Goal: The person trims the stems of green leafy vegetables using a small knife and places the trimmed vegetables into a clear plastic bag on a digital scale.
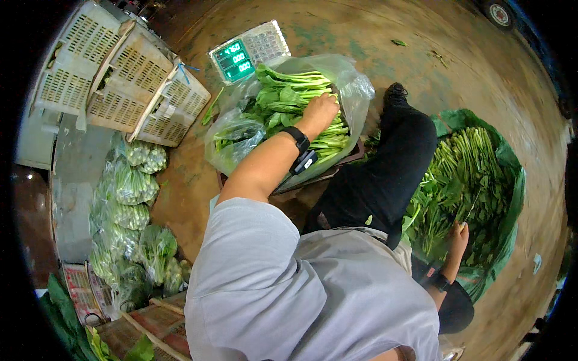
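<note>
My left hand (323,108) has its fingers curled down on the pale stems of leafy greens (289,101), which lie in a clear plastic bag (356,85) lining a dark crate (354,153). Over on the right, my right hand (458,230) grips a thin-bladed tool (473,203), apparently a knife. Its blade points over more leafy greens (469,158), heaped with stems upward in a green sack (517,180). A digital scale display (235,58) with lit digits and a keypad stands just beyond the bagged crate.
Pale slotted plastic crates (117,81) stand at the upper left. Bagged greens (131,180) are piled below them. A slatted crate (153,320) is at the lower left. Loose leaves (398,42) lie on the floor, and a vehicle wheel (500,15) shows at the upper right.
</note>
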`<state>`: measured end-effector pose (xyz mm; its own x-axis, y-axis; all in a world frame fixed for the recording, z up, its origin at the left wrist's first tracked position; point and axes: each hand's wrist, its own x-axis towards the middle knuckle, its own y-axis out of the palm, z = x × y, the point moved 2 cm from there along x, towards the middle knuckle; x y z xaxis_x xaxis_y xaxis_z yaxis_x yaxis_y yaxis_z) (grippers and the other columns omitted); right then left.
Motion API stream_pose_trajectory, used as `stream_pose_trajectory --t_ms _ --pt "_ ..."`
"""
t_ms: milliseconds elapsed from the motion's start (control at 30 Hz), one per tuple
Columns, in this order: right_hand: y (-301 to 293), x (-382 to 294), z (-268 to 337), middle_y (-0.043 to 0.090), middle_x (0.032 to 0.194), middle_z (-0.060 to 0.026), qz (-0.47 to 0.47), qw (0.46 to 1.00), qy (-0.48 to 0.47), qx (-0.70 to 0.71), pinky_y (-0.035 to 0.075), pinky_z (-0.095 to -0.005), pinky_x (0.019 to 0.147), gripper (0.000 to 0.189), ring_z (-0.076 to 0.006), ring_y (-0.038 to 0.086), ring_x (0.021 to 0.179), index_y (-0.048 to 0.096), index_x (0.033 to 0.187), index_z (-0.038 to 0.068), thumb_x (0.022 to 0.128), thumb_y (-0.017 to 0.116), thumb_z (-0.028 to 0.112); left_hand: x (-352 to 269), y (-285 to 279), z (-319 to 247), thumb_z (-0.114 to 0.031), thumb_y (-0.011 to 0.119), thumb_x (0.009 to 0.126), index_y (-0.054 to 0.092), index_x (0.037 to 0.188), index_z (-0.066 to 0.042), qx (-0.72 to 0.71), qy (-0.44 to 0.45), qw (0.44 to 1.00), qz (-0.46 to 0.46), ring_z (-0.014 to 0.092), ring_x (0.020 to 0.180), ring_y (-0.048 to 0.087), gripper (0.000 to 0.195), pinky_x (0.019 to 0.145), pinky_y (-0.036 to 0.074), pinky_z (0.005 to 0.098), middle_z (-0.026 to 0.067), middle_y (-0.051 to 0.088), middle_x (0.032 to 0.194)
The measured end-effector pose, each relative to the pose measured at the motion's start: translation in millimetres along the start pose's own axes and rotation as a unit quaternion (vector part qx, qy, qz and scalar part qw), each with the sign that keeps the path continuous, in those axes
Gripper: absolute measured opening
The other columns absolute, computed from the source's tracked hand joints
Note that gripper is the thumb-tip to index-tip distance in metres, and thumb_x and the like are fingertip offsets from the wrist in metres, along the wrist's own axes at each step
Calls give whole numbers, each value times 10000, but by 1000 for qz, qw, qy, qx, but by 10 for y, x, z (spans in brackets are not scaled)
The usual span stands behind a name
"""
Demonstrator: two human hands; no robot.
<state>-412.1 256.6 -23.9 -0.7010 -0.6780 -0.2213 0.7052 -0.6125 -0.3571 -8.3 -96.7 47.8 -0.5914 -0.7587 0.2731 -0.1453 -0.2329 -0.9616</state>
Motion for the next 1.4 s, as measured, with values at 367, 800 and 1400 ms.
stream_pose_trajectory --t_ms 367,800,1400 --pt "-7 25 -24 421 616 32 -2 999 0 43 315 -213 450 155 -63 380 502 475 814 67 870 551 190 213 393 92 -69 574 671 655 737 -56 37 104 987 115 284 775 618 105 654 513 388 131 641 792" --pt "11 7 45 402 608 40 5 999 -39 18 274 -228 438 174 -55 356 502 452 795 70 877 541 196 267 256 486 -120 541 811 591 813 -4 -464 -232 805 287 158 702 644 127 484 481 278 49 596 706" --pt "-205 -15 45 438 618 24 -71 997 -12 34 306 -226 468 187 -70 387 516 494 823 53 870 538 228 142 -2154 -854 -465 396 825 542 802 -71 -935 84 324 -118 107 443 292 421 429 237 261 -10 311 552"
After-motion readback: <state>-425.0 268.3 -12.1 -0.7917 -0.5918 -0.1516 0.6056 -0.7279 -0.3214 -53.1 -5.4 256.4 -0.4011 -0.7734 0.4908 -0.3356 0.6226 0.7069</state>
